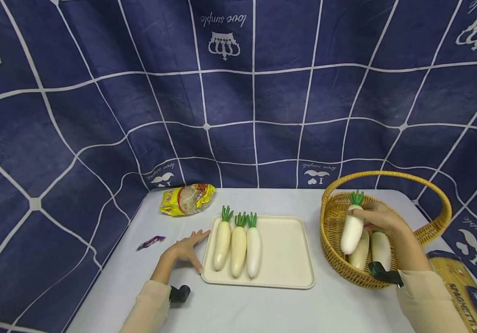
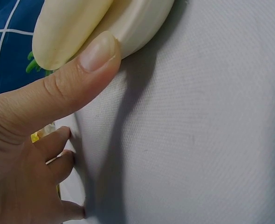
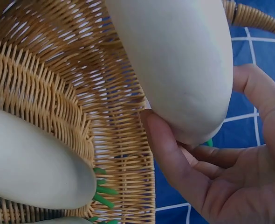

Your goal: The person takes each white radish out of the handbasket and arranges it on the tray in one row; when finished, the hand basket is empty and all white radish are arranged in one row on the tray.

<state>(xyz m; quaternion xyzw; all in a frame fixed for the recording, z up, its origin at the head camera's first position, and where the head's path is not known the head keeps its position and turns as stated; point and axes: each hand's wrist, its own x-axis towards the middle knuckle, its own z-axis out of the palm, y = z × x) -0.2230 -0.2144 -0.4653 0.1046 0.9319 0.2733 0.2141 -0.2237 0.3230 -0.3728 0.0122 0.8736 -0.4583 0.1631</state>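
My right hand [image 1: 377, 216] grips a white radish [image 1: 352, 231] near its green top, over the wicker basket [image 1: 334, 252]. In the right wrist view the thumb and fingers curl round the leafy end of that white radish [image 3: 179, 65]. Two more radishes lie in the basket, one of them a whitish radish [image 1: 381, 249]. My left hand [image 1: 186, 249] rests at the left edge of a cream tray [image 1: 284, 249], fingers spread, thumb [image 2: 81, 70] touching the rim. Three radishes lie side by side on the tray's left half, the leftmost a yellowish radish [image 1: 222, 245].
A yellow plastic food bag [image 1: 187, 200] lies behind the tray at the left. Nearer sits a small purple wrapper [image 1: 151, 243]. A spaghetti pack [image 1: 465, 291] lies right of the basket, whose tall handle [image 1: 388, 173] arches over it. A blue checked cloth hangs behind the table.
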